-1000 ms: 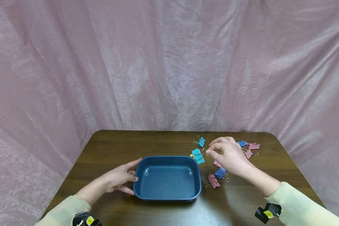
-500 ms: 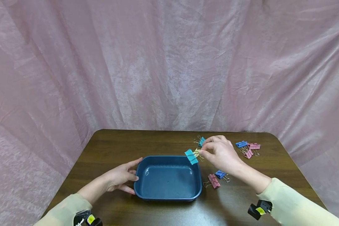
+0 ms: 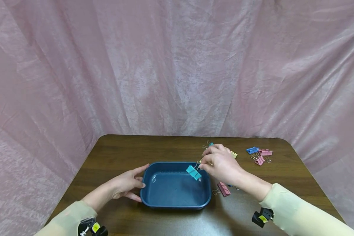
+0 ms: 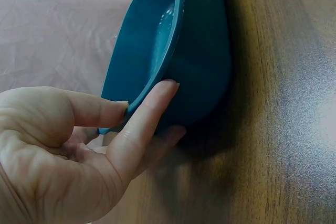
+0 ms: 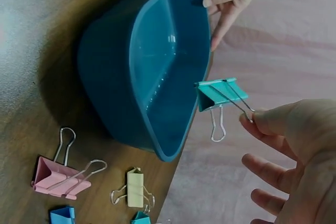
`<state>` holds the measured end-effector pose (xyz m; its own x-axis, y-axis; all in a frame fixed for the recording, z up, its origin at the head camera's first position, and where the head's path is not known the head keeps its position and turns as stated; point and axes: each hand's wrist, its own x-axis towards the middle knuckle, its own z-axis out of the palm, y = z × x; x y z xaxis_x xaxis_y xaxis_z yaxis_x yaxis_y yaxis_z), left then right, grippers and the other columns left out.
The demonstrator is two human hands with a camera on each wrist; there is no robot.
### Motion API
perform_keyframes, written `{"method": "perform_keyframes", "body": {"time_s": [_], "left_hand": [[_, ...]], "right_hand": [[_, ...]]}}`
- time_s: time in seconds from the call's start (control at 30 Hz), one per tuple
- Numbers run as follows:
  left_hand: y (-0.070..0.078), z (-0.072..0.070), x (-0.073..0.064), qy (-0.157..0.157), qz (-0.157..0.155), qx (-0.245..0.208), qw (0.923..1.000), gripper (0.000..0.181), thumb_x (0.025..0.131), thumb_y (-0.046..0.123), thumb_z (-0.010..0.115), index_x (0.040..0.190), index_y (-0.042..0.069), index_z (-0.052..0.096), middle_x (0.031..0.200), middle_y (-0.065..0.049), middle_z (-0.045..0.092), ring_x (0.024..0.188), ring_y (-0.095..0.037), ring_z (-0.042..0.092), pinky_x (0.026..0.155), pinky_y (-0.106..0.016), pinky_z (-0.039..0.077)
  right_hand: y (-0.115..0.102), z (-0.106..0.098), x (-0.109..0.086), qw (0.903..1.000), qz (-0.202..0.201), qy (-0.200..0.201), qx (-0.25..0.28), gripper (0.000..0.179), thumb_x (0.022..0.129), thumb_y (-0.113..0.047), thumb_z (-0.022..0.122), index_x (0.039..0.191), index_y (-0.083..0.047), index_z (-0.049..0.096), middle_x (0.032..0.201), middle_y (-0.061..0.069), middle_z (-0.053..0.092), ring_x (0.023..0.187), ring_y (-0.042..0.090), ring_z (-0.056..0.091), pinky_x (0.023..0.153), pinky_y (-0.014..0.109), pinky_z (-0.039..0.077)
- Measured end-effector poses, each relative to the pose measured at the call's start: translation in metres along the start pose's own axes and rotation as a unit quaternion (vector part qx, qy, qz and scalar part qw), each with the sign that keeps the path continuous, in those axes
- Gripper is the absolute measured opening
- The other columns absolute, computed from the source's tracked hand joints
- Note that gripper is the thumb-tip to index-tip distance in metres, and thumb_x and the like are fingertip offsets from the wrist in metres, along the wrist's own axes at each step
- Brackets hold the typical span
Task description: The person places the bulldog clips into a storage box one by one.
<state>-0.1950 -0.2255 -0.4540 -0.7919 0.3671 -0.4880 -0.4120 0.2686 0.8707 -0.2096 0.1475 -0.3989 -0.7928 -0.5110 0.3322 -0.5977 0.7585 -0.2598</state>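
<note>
A teal binder clip hangs over the right part of a blue plastic tray. My right hand pinches one wire handle of that clip between thumb and forefinger; in the right wrist view the other handle dangles free and the remaining fingers spread apart. At the tray's left end my left hand grips the wall, thumb over the rim and fingers along the outside, as the left wrist view shows. No clips show on the visible tray floor. A yellow binder clip lies on the table beside the tray.
A dark pink clip and a partly hidden blue clip lie right of the tray. Farther right sit another blue clip and two pink clips. Behind my right hand is a second teal clip. A pink curtain backs the brown table.
My right hand has taken the teal clip by its handle, lifted it off the table and carried it left over the tray. My left hand has stayed on the tray.
</note>
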Motion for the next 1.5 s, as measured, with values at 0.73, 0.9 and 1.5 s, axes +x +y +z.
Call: {"method": "perform_keyframes", "body": {"time_s": [0.73, 0.9, 1.5], "left_hand": [[0.001, 0.0, -0.001, 0.005, -0.004, 0.004, 1.0, 0.083, 0.097, -0.006, 0.058, 0.165, 0.019, 0.019, 0.148, -0.036, 0.042, 0.111, -0.043, 0.066, 0.067, -0.05, 0.063], [0.002, 0.0, -0.001, 0.007, -0.003, 0.006, 1.0, 0.082, 0.097, -0.006, 0.058, 0.165, 0.019, 0.019, 0.148, -0.036, 0.042, 0.112, -0.043, 0.066, 0.068, -0.051, 0.063], [0.002, 0.002, -0.002, -0.007, 0.01, 0.003, 0.9999, 0.086, 0.096, -0.007, 0.057, 0.166, 0.017, 0.013, 0.148, -0.037, 0.042, 0.116, -0.043, 0.064, 0.068, -0.05, 0.064]], "right_hand": [[-0.003, 0.032, -0.005, 0.9838, -0.134, -0.093, -0.073, 0.011, 0.089, -0.03, 0.08, 0.079, -0.026, 0.075, 0.139, 0.013, 0.06, 0.145, 0.043, 0.034, 0.115, 0.063, 0.031], [-0.004, 0.036, -0.006, 0.9754, -0.173, -0.102, -0.091, 0.011, 0.087, -0.03, 0.081, 0.079, -0.027, 0.075, 0.142, 0.014, 0.058, 0.146, 0.043, 0.034, 0.115, 0.064, 0.032], [-0.01, 0.05, -0.011, 0.9613, -0.199, -0.16, -0.102, 0.011, 0.091, -0.034, 0.078, 0.081, -0.028, 0.076, 0.15, 0.011, 0.053, 0.151, 0.04, 0.026, 0.118, 0.062, 0.029]]}}
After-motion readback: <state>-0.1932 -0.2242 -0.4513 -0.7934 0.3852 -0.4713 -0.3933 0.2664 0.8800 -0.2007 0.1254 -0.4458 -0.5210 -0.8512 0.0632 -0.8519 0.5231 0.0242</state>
